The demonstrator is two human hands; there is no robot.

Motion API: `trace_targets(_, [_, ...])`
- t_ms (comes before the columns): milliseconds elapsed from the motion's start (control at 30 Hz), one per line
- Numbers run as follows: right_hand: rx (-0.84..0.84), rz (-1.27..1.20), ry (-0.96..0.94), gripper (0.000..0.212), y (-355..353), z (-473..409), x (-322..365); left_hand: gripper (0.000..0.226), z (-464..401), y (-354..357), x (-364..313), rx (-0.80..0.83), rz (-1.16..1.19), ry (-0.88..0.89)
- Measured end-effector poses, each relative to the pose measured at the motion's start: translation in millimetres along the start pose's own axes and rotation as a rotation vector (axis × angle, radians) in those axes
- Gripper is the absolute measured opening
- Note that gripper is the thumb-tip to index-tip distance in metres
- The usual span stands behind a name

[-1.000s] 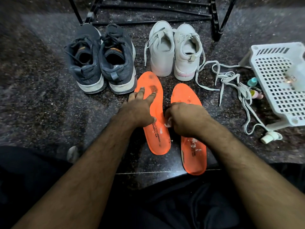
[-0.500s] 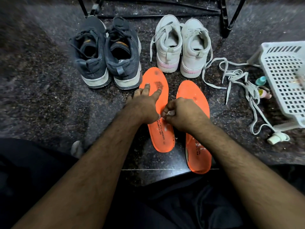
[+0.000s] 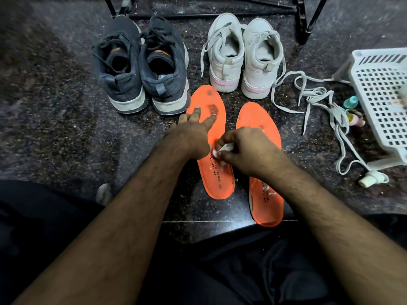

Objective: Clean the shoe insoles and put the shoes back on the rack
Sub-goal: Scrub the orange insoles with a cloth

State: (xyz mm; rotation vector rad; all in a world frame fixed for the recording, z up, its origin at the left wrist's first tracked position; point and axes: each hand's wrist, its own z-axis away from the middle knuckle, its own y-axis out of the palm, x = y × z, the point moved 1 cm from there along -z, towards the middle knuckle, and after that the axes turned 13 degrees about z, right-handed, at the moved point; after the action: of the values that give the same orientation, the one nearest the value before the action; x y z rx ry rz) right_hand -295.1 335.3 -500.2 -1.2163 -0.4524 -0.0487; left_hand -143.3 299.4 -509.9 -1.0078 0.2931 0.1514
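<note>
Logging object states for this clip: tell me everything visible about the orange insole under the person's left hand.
The left orange insole lies flat on the dark speckled floor, toe toward the shoes, printed side up with dark lettering near the heel. It looks like thin foam. A dark grimy patch marks the toe area. The left hand presses it with straight fingers; the right hand rubs a small white wad on its middle. The other orange insole lies alongside, apart.

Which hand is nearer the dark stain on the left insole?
Left. The left hand lies on the left insole, fingertips beside the stain. The right hand pinches a white wipe further down that insole.
</note>
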Motion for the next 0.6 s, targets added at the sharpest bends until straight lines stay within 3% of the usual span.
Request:
trace_targets(167, [0.032, 0.123, -0.094, 0.02, 8, 0, 15, 0.087, -2, 0, 2, -0.017, 0.005, 0.0])
trace_targets(333, [0.014, 0.438, -0.104, 0.027, 11, 7, 32, 0.084, -2, -1, 2, -0.051, 0.011, 0.006])
trace_targets(500, [0.249, 0.298, -0.164, 0.019, 9, 14, 28, 0.089, 1, -2, -1, -0.053, -0.007, 0.003])
trace_targets(600, [0.199, 0.179, -0.067, 0.017, -2, 18, 14, 0.092, 0, -2, -1, -0.055, -0.005, -0.004])
